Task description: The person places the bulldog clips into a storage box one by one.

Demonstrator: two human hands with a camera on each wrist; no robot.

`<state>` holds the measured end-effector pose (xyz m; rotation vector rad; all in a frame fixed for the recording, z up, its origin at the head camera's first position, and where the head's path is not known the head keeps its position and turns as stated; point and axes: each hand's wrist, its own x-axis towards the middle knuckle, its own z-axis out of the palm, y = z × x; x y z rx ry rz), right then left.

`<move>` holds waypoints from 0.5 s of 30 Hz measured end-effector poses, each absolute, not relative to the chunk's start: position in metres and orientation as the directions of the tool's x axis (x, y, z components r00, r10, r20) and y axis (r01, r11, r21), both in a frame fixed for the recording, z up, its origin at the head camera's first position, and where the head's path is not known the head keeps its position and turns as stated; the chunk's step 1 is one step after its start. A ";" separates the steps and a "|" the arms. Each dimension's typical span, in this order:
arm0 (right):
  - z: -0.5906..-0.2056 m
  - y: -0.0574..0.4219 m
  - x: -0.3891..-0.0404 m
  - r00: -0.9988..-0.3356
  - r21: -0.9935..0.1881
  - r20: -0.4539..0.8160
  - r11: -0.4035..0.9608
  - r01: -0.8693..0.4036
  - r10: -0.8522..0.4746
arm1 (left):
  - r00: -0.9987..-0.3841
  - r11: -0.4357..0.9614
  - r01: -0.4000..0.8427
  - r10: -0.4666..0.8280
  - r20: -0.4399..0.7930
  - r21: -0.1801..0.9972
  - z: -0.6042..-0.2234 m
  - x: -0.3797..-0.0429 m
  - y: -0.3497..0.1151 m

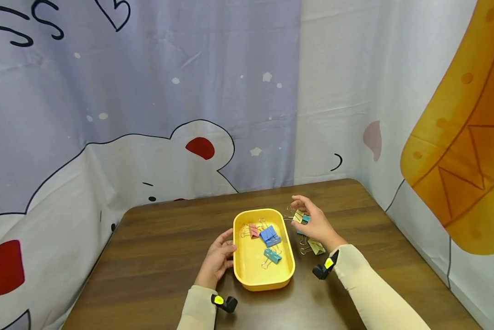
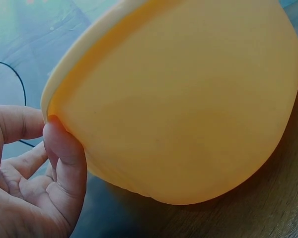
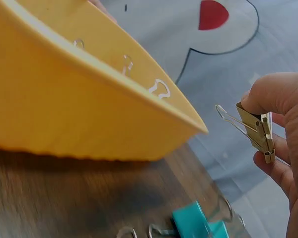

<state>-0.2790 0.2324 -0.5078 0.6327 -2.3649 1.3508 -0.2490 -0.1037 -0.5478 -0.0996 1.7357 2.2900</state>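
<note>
My left hand (image 1: 218,257) pinches the left rim of a yellow plastic tray (image 1: 255,273), thumb and finger on its edge in the left wrist view. Inside the tray lie a pink binder clip (image 1: 253,231), blue binder clips (image 1: 270,235) and a teal binder clip (image 1: 273,255). Just off the tray's right side, my right hand (image 1: 319,227) holds a yellow binder clip (image 3: 257,130) between thumb and fingers, its wire handle pointing toward the tray. Below that hand, teal binder clips (image 3: 191,222) and a yellow-green binder clip (image 1: 316,247) lie on the table, partly hidden by the hand.
The brown wooden table (image 1: 160,261) extends around the tray on every side. Behind it hangs a printed curtain (image 1: 251,101) that reaches the table's back edge. A wrist camera (image 1: 324,268) is strapped to the right wrist and another (image 1: 226,302) to the left.
</note>
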 end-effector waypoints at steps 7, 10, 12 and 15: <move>-0.503 0.206 -0.285 -0.838 -0.725 0.491 0.422 -0.544 -0.237 | -0.963 -0.247 -0.247 0.174 -0.207 0.937 -0.549 -0.251 -0.104; -0.502 0.196 -0.286 -0.831 -0.721 0.495 0.415 -0.556 -0.253 | -0.963 -0.247 -0.245 0.171 -0.207 0.938 -0.550 -0.251 -0.104; -0.501 0.191 -0.287 -0.822 -0.720 0.505 0.397 -0.570 -0.264 | -0.964 -0.243 -0.245 0.169 -0.207 0.939 -0.550 -0.250 -0.104; -0.501 0.186 -0.289 -0.814 -0.721 0.511 0.377 -0.581 -0.278 | -0.964 -0.243 -0.247 0.160 -0.212 0.938 -0.549 -0.250 -0.104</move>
